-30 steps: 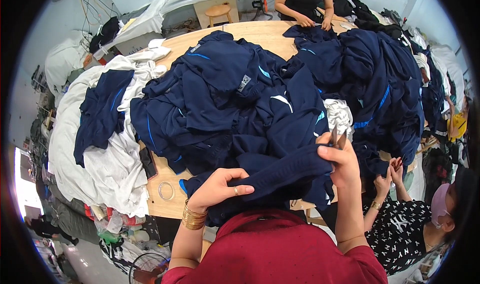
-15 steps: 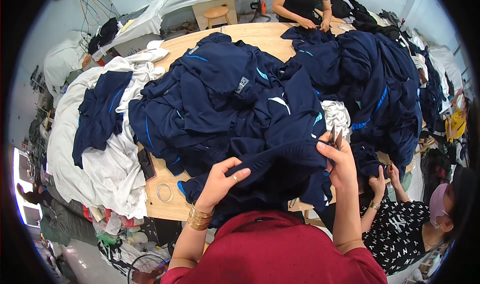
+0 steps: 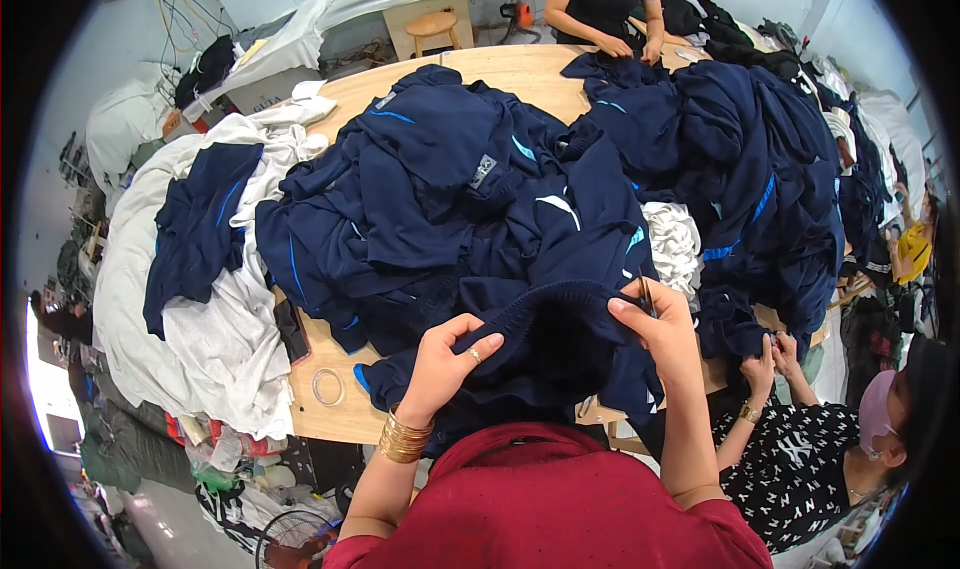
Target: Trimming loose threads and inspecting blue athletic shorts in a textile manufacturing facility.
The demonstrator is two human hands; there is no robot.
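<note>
Between my hands a navy garment [image 3: 535, 314] is stretched out by its ribbed, gathered edge, which bows upward. My left hand [image 3: 440, 364] pinches the left end of that edge between thumb and fingers. At the other end my right hand [image 3: 662, 331] grips the edge with its thumb on top. Small dark scissors [image 3: 647, 294] are also tucked in the right hand, blades pointing up. The lower part of the garment hangs down in front of me. Just beyond lies a large heap of navy garments [image 3: 420, 184] with blue and white trim.
White cloth [image 3: 225, 359] with one navy piece on it lies left. A clear tape roll [image 3: 328, 387] sits on the wooden table [image 3: 305, 414]. A second navy heap [image 3: 750, 149] is at right. Co-workers' hands [image 3: 772, 359] work at right and others [image 3: 635, 49] across the table.
My right hand has moved slightly left and down, bringing the ends of the garment's edge closer together so it bows more. The scissors have turned in my right hand.
</note>
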